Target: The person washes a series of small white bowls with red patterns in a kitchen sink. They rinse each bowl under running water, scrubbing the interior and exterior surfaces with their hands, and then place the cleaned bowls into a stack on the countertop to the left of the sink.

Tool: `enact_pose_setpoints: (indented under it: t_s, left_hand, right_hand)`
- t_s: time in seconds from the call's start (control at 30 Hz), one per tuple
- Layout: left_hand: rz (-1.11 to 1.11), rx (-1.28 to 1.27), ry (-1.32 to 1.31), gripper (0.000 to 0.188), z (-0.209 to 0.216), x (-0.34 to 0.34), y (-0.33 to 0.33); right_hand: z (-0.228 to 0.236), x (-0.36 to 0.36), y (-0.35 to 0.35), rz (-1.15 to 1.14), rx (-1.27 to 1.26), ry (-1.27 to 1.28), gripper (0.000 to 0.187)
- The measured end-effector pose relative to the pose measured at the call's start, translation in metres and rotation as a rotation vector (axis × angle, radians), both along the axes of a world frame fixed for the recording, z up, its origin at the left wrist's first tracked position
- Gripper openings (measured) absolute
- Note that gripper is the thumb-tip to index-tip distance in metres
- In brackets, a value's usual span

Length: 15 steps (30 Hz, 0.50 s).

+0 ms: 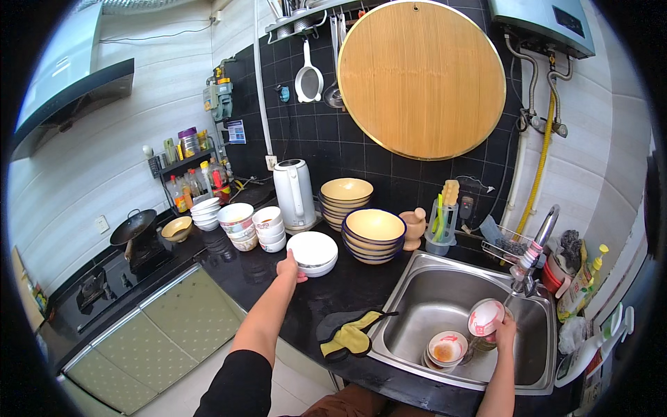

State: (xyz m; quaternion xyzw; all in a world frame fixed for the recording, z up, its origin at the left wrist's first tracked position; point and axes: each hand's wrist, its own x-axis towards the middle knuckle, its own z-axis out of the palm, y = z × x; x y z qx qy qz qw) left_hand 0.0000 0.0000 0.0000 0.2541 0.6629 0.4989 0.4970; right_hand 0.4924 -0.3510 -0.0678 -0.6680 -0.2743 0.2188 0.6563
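My left hand point(290, 267) reaches out over the counter, fingers closed at the near left edge of a small stack of white shallow bowls point(314, 251). The stack appears to rest on the black countertop. Over the sink point(410, 299), my right hand point(506, 332) grips a white bowl with red markings point(486, 317), tilted below the faucet point(533, 258). Left of it, a short stack of small bowls point(446, 347) stands on the sink bottom, with brownish residue in the top one. A yellow and grey cloth point(353, 335) lies beside the sink.
Behind the white bowls stand a white kettle point(294, 194) and cream bowl stacks point(375, 233). More small bowls point(269, 228) are to the left, beyond them a wok point(133, 228) on the stove. A wooden mortar point(413, 233) and utensil holder point(440, 233) stand behind the sink.
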Motion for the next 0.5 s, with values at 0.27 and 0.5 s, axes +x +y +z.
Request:
enact_pose_setpoints:
  t_s: [0.27,0.5]
  left_hand:
    - [-0.052,0.048,0.058,0.063,-0.019,-0.019,0.018]
    - [0.197,0.258,0.640,0.053,-0.003,-0.005,-0.012]
  right_hand:
    - [-0.012,0.006,0.001,0.011,-0.095,0.188,0.023]
    - [0.000,0.008,-0.011,0.087,-0.193,0.525,0.026]
